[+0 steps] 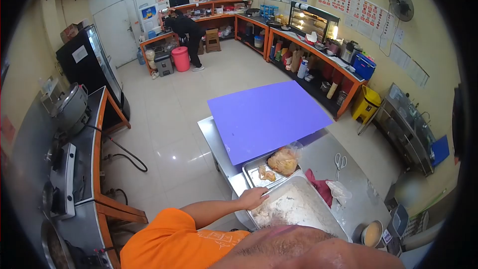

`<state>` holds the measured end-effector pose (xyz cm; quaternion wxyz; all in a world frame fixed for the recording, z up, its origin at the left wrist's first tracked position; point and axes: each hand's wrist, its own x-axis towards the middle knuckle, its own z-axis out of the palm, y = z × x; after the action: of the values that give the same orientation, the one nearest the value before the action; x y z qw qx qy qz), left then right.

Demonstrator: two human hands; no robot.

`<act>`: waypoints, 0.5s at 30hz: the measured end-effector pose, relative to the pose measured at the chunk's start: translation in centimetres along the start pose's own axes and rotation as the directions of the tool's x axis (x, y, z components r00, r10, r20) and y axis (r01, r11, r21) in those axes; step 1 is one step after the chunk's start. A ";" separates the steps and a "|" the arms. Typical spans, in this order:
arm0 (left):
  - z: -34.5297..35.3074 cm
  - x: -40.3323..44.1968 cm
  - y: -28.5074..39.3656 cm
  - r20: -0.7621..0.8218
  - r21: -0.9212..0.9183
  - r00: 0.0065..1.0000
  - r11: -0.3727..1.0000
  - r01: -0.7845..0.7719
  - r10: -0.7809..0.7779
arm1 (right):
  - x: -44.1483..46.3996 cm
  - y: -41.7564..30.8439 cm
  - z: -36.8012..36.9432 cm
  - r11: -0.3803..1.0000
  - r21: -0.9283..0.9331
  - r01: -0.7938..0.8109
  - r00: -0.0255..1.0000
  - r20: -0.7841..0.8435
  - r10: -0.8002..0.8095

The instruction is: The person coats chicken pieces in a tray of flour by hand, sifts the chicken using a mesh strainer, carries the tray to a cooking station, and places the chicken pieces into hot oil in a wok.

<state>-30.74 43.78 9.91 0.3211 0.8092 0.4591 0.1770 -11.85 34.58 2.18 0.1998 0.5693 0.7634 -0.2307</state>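
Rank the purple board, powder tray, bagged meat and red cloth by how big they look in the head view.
1. Purple board
2. Powder tray, partly hidden by the body
3. Bagged meat
4. Red cloth, counting only its visible part

No words or numbers can be read. Red-printed sheets (pixel 356 11) hang left of the wall fan (pixel 401 4), pale papers (pixel 409 65) below it; far to the fan's left, a blue poster (pixel 148 14) and the fridge's (pixel 85 75) white notice (pixel 79 54) are equally illegible.
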 end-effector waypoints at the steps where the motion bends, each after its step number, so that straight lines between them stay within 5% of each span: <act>1: 0.1 0.0 -0.2 -0.013 0.004 1.000 1.000 -0.008 0.009 | -1.2 -0.6 -1.1 0.999 -0.007 -0.035 0.999 -0.010 0.034; 5: 0.0 0.3 -0.1 0.090 0.029 0.995 0.999 0.043 -0.045 | -2.6 -1.4 -2.2 0.997 0.035 -0.068 0.996 -0.059 0.069; 8: -0.3 -0.3 0.5 0.077 0.038 0.995 0.998 0.052 -0.055 | 5.7 7.7 9.2 0.952 -0.011 0.307 0.947 -0.090 -0.307; 10: -0.6 0.1 0.6 0.056 0.043 0.997 0.998 0.053 -0.056 | 9.3 14.0 13.1 0.742 -0.237 0.627 0.728 -0.162 -0.666; 11: -0.3 0.2 0.3 0.047 0.041 0.997 0.998 0.054 -0.056 | 7.7 14.3 9.6 0.815 0.379 0.438 0.895 -0.098 -0.436; 12: 0.0 0.1 0.2 0.045 0.039 0.997 0.998 0.055 -0.057 | 5.9 14.5 5.7 0.514 0.851 0.110 0.985 -0.025 -0.169; 14: 0.0 0.0 0.5 0.041 0.041 0.998 0.998 0.056 -0.057 | 5.5 12.5 1.2 0.846 0.517 -0.128 0.878 -0.338 0.340; 15: -0.3 0.0 0.5 0.042 0.044 0.997 0.997 0.056 -0.058 | 9.0 12.3 2.8 0.912 0.392 -0.123 0.920 -0.299 0.252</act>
<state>-30.60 43.67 10.44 0.3186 0.8062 0.4785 0.1402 -2.36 42.90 -6.75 -0.0242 0.6994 0.6708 -0.2454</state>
